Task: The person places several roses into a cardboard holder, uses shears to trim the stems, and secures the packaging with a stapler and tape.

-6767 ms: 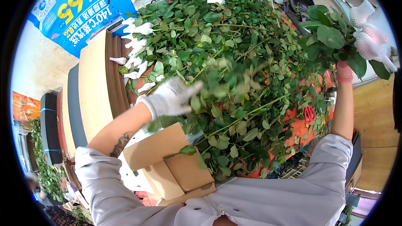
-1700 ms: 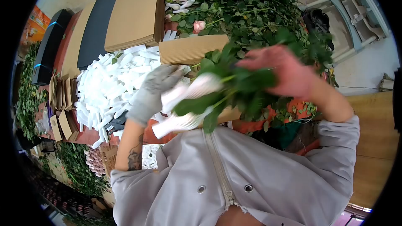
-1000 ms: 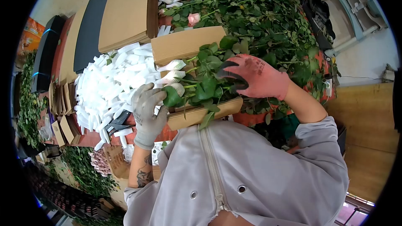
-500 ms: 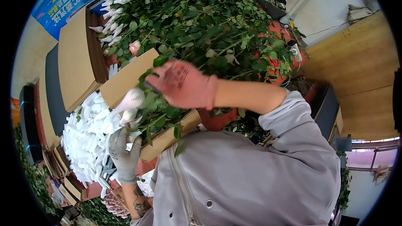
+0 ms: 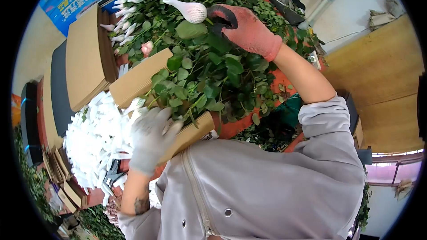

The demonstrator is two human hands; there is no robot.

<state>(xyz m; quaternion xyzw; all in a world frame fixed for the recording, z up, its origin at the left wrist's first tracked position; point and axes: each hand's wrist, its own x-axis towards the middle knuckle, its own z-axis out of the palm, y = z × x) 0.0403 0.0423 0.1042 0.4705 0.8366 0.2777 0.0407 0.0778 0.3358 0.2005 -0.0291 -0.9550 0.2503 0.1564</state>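
My right hand [image 5: 251, 31], in a red glove with black fingertips, pinches a rose [image 5: 193, 12] by its stem just below the head. A white net sleeve covers that bud, and its narrow end points left. Leafy stems hang below the fingers. My left hand [image 5: 153, 140], in a pale grey glove, is slightly blurred, its fingers apart beside a netted rose head [image 5: 137, 103]. Part of that head is hidden behind the hand. The stems there lie between two cardboard pieces, one behind [image 5: 140, 78] and one in front [image 5: 195, 132].
White net sleeves [image 5: 95, 138] are heaped left of my left hand. Cardboard sheets [image 5: 86, 58] stand at the back left. Several netted roses [image 5: 124, 22] and a bare pink rose [image 5: 147, 48] lie with leafy stems [image 5: 169, 0] across the red table [image 5: 233, 127].
My right hand has moved up and away over the stems, now with a netted rose in it. My left hand has shifted right and up, over the front cardboard.
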